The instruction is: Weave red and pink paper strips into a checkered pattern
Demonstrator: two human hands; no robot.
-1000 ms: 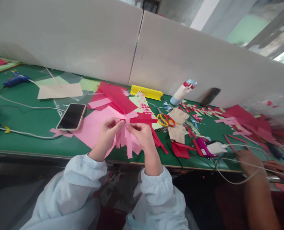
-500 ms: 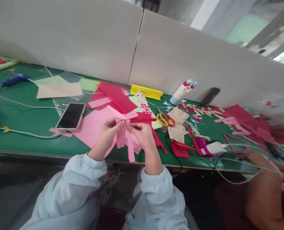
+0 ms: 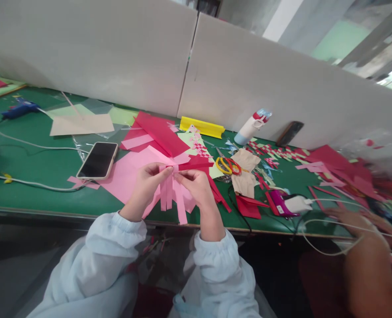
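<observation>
Red strip (image 3: 197, 166) at three o'clock from the hands has slid inward over the last second, its tip now just beside the scissors (image 3: 228, 166). Green tabletop (image 3: 43, 168) runs past the phone (image 3: 97, 160) at nine to a straight edge at six. Narrow, flat pink paper strips (image 3: 166, 194) hang at the centre; left hand (image 3: 148, 180) and right hand (image 3: 196, 185) pinch them near the top, thumbs uppermost, wrists angled inward.

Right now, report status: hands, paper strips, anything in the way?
Left hand, right hand: both pinching pink strips. Lower ends loose. Phone left, scissors right, touching neither hand.
</observation>
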